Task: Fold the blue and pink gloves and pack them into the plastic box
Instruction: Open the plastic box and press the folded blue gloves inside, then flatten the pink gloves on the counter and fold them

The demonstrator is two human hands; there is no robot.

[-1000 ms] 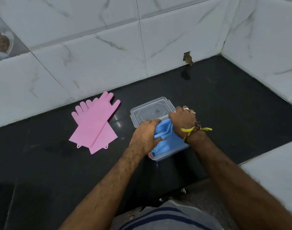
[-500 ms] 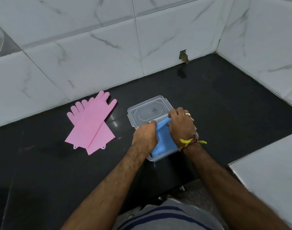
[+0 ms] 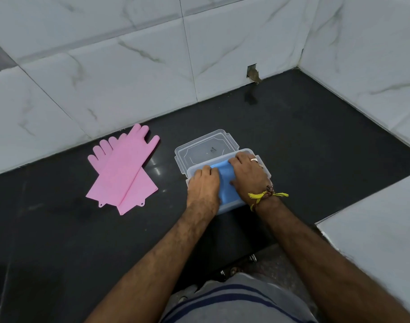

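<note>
The folded blue gloves (image 3: 227, 185) lie inside the clear plastic box (image 3: 232, 207) on the black counter. My left hand (image 3: 203, 186) presses on the left side of the blue gloves, fingers curled over them. My right hand (image 3: 248, 174), with a ring and a yellow thread at the wrist, presses on their right side. The box's clear lid (image 3: 204, 149) lies flat just behind the box. The pink gloves (image 3: 123, 169) lie unfolded, one across the other, on the counter to the left, fingers toward the wall.
White marble-tiled walls (image 3: 129, 73) close the counter at the back and right. A small broken hole (image 3: 253, 73) sits at the wall's base. A white ledge (image 3: 374, 241) rises at the near right. The black counter (image 3: 59, 241) ends near my body.
The bunched blue gloves have been pushed down flatter into the box. Both hands have lowered onto them and moved closer together.
</note>
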